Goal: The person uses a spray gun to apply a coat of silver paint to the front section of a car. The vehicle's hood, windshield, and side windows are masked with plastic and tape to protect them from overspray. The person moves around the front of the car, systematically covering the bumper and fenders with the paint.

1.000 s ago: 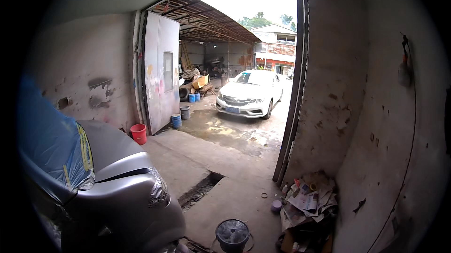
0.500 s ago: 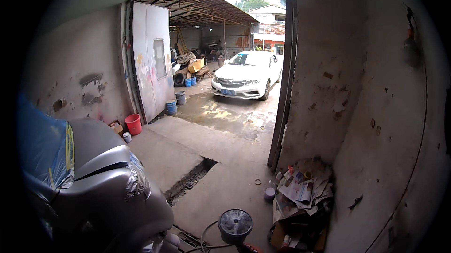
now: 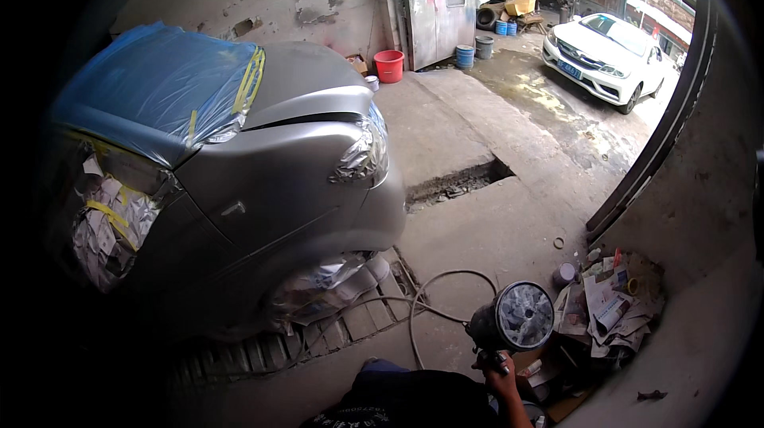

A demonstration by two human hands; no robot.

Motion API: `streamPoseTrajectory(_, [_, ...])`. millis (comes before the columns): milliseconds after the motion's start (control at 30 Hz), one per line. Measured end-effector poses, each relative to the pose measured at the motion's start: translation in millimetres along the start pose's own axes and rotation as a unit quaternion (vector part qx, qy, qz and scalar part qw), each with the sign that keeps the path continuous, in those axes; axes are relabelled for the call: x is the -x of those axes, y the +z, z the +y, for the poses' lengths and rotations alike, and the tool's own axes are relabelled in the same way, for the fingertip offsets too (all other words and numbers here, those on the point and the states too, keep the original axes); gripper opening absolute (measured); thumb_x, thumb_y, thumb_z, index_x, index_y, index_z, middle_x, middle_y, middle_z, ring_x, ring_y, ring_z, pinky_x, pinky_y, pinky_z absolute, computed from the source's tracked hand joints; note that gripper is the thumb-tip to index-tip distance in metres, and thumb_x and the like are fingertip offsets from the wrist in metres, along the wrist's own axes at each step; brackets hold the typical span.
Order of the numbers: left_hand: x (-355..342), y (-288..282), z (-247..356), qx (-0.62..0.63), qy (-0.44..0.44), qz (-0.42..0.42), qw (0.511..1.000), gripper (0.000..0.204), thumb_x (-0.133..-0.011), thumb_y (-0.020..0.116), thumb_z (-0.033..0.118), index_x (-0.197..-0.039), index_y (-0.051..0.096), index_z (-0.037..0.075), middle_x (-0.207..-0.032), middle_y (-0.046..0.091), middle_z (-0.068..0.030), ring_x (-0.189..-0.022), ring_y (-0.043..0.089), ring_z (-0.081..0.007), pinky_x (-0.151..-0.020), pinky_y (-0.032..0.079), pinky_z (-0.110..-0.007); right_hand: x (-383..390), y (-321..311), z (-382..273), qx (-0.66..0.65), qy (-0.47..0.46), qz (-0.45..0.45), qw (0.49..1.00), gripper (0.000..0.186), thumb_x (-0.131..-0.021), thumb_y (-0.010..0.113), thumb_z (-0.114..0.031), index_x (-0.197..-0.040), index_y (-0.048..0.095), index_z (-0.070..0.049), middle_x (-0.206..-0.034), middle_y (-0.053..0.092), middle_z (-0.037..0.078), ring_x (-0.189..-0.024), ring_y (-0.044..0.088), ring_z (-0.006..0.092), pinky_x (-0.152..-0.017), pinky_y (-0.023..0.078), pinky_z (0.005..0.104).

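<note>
In my right hand (image 3: pixel 500 372), closed around the grip, is a spray gun (image 3: pixel 524 317) with a wide black round cup and a smeared, greyish lid. A hose (image 3: pixel 414 309) loops across the floor beside it. To the left stands a silver car (image 3: pixel 294 165), apart from the gun. Blue plastic sheeting (image 3: pixel 163 82) covers its windshield, held with yellow tape. Foil-like wrapping (image 3: pixel 362 153) covers the headlight, and crumpled sheeting (image 3: pixel 318 285) hides the wheel. Paper and plastic (image 3: pixel 119 221) fill the side window. My left hand is out of view.
A trench (image 3: pixel 461 181) cuts the floor ahead of the car. Old newspapers (image 3: pixel 613 301) are heaped by the right wall. A red bucket (image 3: pixel 388 66) stands near the open metal door (image 3: pixel 438 22). Outside is a white car (image 3: pixel 609 58).
The view has swung left and down, bringing more of the silver car into sight. My right hand and forearm now show plainly with the spray gun, whose lid is tilted more.
</note>
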State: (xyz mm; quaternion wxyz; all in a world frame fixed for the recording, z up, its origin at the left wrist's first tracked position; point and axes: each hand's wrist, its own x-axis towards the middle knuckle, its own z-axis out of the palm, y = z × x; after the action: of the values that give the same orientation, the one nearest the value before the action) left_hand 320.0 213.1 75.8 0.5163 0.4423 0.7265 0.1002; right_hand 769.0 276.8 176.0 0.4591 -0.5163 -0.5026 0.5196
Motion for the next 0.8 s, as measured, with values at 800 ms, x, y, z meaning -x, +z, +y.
streamPoseTrajectory(800, [-28, -23, -122, 0.295, -0.193, 0.049, 0.934, 0.008, -0.084, 0.052, 0.011, -0.084, 0.056, 0.004, -0.069, 0.058, -0.0056, -0.062, 0.059, -0.0164, -0.052, 0.049, -0.028, -78, 52, -121, -0.045, 0.072, 0.016, 0.996, 0.048, -0.078, 0.053, -0.003, -0.125, 0.047, 0.003, -0.092, 0.058, 0.006, -0.077, 0.058, 0.0128, -0.063, 0.043, 0.0238])
